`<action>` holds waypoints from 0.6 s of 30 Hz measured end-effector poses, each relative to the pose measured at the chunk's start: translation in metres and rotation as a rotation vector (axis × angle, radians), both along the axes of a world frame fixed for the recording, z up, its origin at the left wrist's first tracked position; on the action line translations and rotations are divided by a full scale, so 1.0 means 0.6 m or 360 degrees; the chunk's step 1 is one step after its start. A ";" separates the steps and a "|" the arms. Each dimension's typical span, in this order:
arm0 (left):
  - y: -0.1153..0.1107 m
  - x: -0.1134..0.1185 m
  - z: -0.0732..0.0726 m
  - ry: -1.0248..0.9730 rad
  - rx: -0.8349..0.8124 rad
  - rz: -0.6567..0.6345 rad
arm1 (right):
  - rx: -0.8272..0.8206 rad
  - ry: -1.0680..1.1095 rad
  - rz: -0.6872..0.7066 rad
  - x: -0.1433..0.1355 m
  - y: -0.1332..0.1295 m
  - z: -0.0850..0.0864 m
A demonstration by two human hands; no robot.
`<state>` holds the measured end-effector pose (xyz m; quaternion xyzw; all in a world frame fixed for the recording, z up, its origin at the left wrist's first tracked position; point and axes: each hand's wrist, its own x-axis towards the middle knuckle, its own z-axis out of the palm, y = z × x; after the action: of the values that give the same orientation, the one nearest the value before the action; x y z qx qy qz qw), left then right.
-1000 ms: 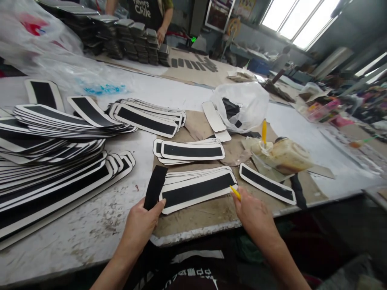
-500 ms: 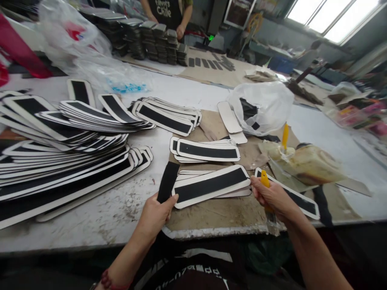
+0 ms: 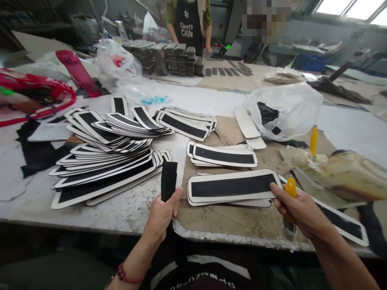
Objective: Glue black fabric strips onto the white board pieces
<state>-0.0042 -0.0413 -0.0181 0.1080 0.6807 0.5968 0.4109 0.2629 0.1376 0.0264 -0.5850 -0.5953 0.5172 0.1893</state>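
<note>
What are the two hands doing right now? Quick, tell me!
Left hand: closed on a black strip.
Right hand: closed on a yellow-handled tool, fingertips at the end of a white-edged black panel.

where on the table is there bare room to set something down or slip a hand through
The brown sheet is bare in front of the black-and-white panels, between the left hand and right hand. White tabletop shows between the blue-marked plastic and the clear bag. Crowded: left, with fanned panel stacks; right, around the stained container.
</note>
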 end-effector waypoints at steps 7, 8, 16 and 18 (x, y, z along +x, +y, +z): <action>0.005 0.011 0.030 -0.0098 0.0023 0.0046 | -0.0011 0.0136 -0.0019 0.005 -0.022 0.004; 0.006 0.014 0.035 -0.0115 0.0017 0.0060 | -0.0012 0.0139 -0.0021 0.005 -0.025 0.002; -0.004 0.025 0.038 -0.0221 -0.0023 0.0193 | -0.0143 0.0254 0.0067 0.014 -0.038 -0.005; -0.003 0.026 0.034 -0.0222 -0.0068 0.0221 | -0.0148 0.0342 0.0029 0.017 -0.036 -0.005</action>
<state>0.0114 -0.0431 0.0025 0.0099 0.6688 0.6152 0.4172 0.2733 0.1160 0.0237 -0.5287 -0.5523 0.6058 0.2200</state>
